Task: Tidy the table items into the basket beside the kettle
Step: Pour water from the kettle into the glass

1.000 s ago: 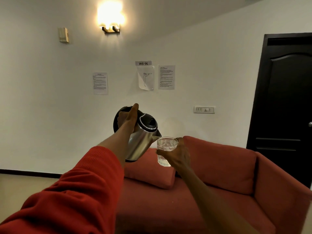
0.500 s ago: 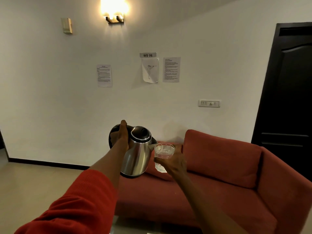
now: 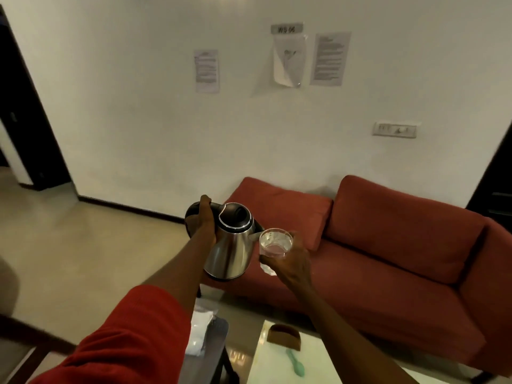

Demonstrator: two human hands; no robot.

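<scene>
Since the earlier frame the view has dropped: the wall lamp has gone out of the top, and the worktop now shows at the near edge. Both hands and what they hold sit lower against the sofa than before, and the kettle stands more upright than it did a second ago.

The left hand is wrapped around the kettle's black handle, fingers closed over it, arm in a red sleeve. The kettle is in the air, tilted slightly right, its spout just beside the rim of the glass. The right hand grips the glass from below and from the right side, fingers curled round it. The glass is clear and upright; whether spout and rim touch cannot be told.

Below the hands, the worktop is pale and glossy. On it lies a green spoon, and just beyond that stands a brown holder with a curved top. To the left, a dark tray carries a white packet, partly hidden by the sleeve.

Behind the sofa, papers hang on the wall, with a switch plate further right.
</scene>
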